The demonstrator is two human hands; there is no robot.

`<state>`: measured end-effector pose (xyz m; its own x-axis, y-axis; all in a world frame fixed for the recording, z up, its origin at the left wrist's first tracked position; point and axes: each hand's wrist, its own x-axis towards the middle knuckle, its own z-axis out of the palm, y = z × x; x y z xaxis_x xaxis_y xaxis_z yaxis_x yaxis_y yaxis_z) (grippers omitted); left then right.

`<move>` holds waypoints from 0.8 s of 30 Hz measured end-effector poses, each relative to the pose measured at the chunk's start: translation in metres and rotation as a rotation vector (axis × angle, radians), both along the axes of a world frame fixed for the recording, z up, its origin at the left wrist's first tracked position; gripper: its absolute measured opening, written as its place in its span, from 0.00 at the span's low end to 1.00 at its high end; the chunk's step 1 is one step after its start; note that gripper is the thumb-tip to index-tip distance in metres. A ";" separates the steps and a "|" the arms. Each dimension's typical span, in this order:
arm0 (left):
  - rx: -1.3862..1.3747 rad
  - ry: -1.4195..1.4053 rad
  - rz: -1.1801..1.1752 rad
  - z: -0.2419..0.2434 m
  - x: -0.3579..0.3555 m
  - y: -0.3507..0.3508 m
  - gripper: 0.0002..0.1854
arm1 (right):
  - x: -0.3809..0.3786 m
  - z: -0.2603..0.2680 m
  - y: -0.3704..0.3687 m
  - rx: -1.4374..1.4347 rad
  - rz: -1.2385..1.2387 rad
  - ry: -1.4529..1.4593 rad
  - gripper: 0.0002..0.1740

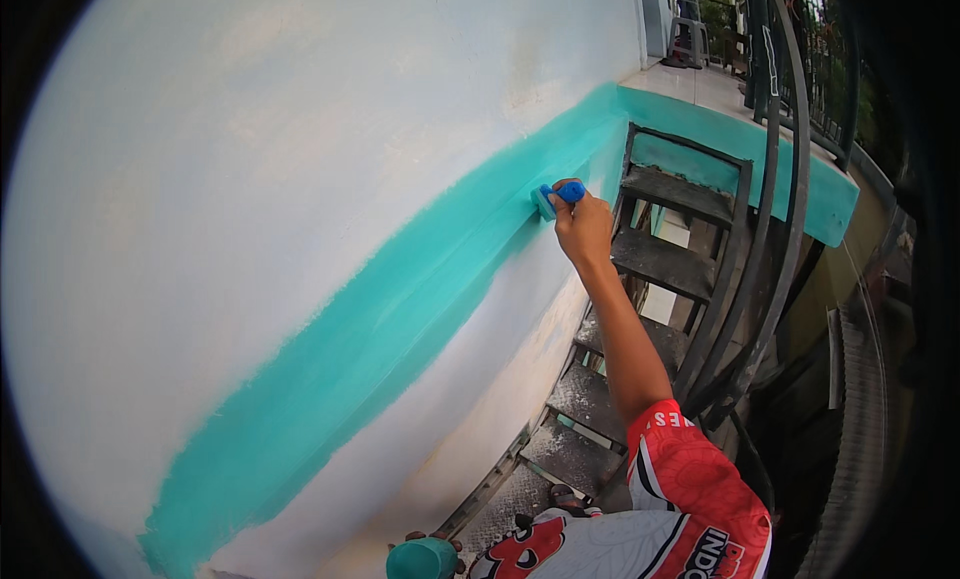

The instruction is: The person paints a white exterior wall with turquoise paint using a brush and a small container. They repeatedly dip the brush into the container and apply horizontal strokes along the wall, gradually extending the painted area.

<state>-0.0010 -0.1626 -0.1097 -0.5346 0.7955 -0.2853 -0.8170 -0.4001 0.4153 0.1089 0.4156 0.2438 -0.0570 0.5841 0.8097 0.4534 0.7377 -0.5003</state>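
My right hand [583, 223] grips the blue handle of a paintbrush [545, 202], whose bristles, coated in turquoise paint, touch the wall near the top of the stairs. A broad turquoise band [360, 309] runs diagonally over the white wall [247, 166], from lower left up to the landing. At the bottom edge, my left hand [456, 556] holds a cup [422, 560] with turquoise on its inside; only some fingers show around it.
Dark metal stairs [664, 262] with open gaps between treads run beside the wall. A curved metal handrail [796, 166] stands to the right. Above is a tiled landing [675, 82] with a turquoise edge and a grey plastic stool [688, 39]. Corrugated roofing [844, 429] lies at lower right.
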 end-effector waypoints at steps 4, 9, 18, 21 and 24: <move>0.010 -0.011 -0.064 0.007 0.001 0.038 0.26 | -0.027 -0.063 -0.119 0.264 0.417 0.144 0.11; -0.005 -0.038 -0.126 0.022 0.009 0.078 0.27 | -0.009 -0.112 -0.171 0.071 0.941 0.299 0.11; -0.012 -0.034 -0.127 0.041 0.028 0.107 0.27 | 0.022 -0.155 0.102 -0.268 0.218 0.877 0.10; -0.018 -0.025 -0.132 0.048 0.033 0.115 0.28 | 0.006 -0.162 0.055 -0.297 0.363 0.893 0.09; -0.036 -0.021 -0.133 0.053 0.037 0.121 0.28 | 0.002 -0.158 -0.053 0.031 0.561 0.494 0.09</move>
<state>0.0359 -0.0412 -0.0570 -0.4189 0.8480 -0.3247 -0.8704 -0.2732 0.4096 0.1107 0.3624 0.0861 0.0350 0.5507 0.8339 -0.2672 0.8092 -0.5232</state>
